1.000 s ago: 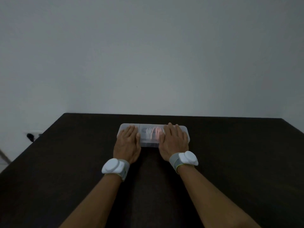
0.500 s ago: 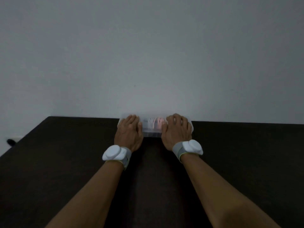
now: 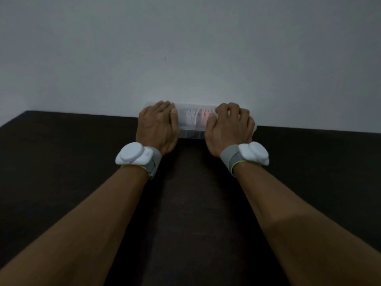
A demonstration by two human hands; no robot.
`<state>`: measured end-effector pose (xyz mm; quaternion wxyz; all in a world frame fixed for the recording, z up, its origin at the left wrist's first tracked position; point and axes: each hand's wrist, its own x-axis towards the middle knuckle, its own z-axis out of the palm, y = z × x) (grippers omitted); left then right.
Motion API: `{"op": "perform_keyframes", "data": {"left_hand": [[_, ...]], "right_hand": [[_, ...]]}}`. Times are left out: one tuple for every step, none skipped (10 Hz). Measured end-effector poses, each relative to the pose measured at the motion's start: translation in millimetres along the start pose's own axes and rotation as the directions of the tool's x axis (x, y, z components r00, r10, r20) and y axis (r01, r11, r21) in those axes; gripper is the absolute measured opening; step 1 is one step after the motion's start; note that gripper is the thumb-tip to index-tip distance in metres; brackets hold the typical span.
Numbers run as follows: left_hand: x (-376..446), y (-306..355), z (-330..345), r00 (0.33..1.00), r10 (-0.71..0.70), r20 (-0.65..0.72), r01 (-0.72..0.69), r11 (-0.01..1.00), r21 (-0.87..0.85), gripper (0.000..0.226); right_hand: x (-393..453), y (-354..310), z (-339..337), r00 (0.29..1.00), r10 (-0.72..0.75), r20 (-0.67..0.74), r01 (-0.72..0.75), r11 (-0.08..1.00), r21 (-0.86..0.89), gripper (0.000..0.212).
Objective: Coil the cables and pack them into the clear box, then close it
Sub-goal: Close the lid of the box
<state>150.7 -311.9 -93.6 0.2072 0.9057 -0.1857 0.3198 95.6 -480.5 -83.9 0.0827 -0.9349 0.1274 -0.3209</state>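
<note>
The clear box (image 3: 192, 132) lies lid-down-shut at the far edge of the dark table (image 3: 61, 166), right by the wall. Coiled white and pink cables (image 3: 201, 117) show through its lid between my hands. My left hand (image 3: 157, 126) grips the box's left end, fingers bent over the top and thumb along the front. My right hand (image 3: 228, 129) grips the right end with its knuckles raised and fingers curled over the lid. Both ends of the box are hidden under my hands.
A plain grey-white wall (image 3: 185, 48) rises directly behind the box. Both wrists carry white sensor bands (image 3: 134, 154) (image 3: 254, 152). My forearms stretch across the dark tabletop towards the box.
The box has moved away from me to the table's far edge by the wall. My fingers, flat on the lid a second ago, are now curled over it.
</note>
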Motion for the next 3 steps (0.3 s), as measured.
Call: {"op": "perform_keyframes", "data": {"left_hand": [[8, 7, -17, 0.991, 0.022, 0.132, -0.028, 0.999, 0.039, 0.045], [23, 27, -59, 0.931, -0.056, 0.362, 0.045, 0.998, 0.038, 0.045], [21, 44, -91, 0.897, -0.192, 0.398, 0.214, 0.977, -0.012, 0.060]], "right_hand": [[4, -2, -16, 0.992, -0.021, 0.121, 0.022, 1.000, -0.006, 0.032], [24, -4, -50, 0.921, 0.014, 0.388, -0.035, 0.998, 0.046, 0.039], [29, -15, -88, 0.877, 0.089, 0.472, -0.242, 0.931, 0.274, 0.054]]}}
